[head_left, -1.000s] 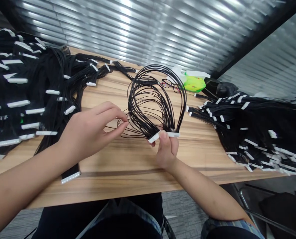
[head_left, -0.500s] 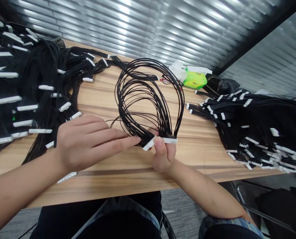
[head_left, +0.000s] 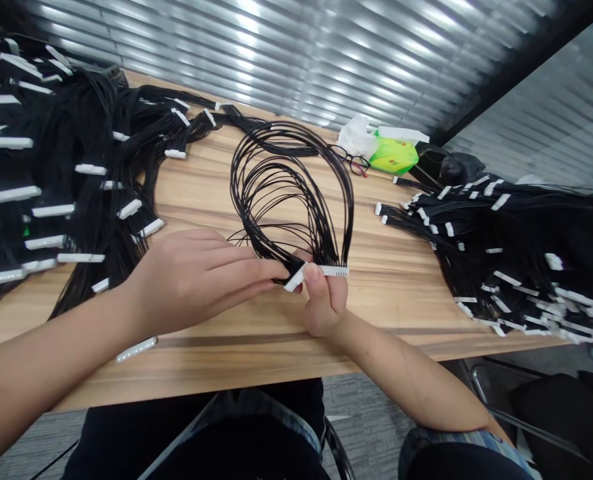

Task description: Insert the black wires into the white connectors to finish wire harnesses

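A looped harness of thin black wires (head_left: 344, 193) stands over the table, with a white connector at each end. My right hand (head_left: 325, 300) is closed on both ends, its thumb pressed where the left connector (head_left: 295, 278) and the right connector (head_left: 340, 271) meet. The left connector is tilted; the right one lies nearly level. My left hand (head_left: 206, 280) reaches in from the left with its fingers pressed together, their tips on the wires just behind the left connector. Its thumb is hidden beneath.
A big heap of black harnesses with white connectors (head_left: 14, 194) covers the table's left side. Another heap (head_left: 506, 250) lies on the right. Glasses (head_left: 359, 165) and a green packet (head_left: 394, 155) sit at the back, before a metal blind (head_left: 286, 60). One white strip (head_left: 136, 349) lies near the front edge.
My left hand has moved slightly right, and its stretched fingers have bent in onto the wires by the left connector. The loop leans a little further left; my right hand keeps its hold.
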`<action>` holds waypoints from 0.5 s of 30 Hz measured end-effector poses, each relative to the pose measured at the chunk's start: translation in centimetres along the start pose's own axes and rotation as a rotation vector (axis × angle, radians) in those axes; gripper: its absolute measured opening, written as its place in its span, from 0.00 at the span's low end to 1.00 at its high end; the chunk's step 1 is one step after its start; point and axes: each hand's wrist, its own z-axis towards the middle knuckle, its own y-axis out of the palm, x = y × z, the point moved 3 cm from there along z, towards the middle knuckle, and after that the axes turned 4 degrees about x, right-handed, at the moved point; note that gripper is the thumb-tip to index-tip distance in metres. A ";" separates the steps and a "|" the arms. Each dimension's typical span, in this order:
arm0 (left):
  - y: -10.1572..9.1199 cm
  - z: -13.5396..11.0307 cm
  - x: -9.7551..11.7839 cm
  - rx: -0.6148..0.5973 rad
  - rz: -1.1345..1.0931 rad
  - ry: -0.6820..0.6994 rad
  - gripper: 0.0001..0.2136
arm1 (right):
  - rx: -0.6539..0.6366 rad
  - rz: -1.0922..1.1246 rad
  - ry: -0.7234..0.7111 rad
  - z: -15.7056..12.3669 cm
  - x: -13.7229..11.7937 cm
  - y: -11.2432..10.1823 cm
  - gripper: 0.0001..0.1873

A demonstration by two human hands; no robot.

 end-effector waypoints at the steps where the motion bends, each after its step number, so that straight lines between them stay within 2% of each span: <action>1: 0.1 0.3 -0.1 -0.017 -0.022 -0.017 0.07 | -0.013 -0.013 -0.018 0.0 0.0 0.1 0.17; 5: 0.3 0.9 0.1 -0.109 -0.158 -0.090 0.14 | -0.066 -0.083 -0.067 0.1 0.1 0.4 0.19; 8: 0.3 0.9 0.4 -0.145 -0.192 -0.103 0.15 | -0.067 -0.063 -0.036 0.2 0.1 0.3 0.18; 15: 0.4 0.4 0.0 -0.062 -0.176 -0.169 0.10 | 0.017 0.042 0.038 0.1 0.1 0.0 0.17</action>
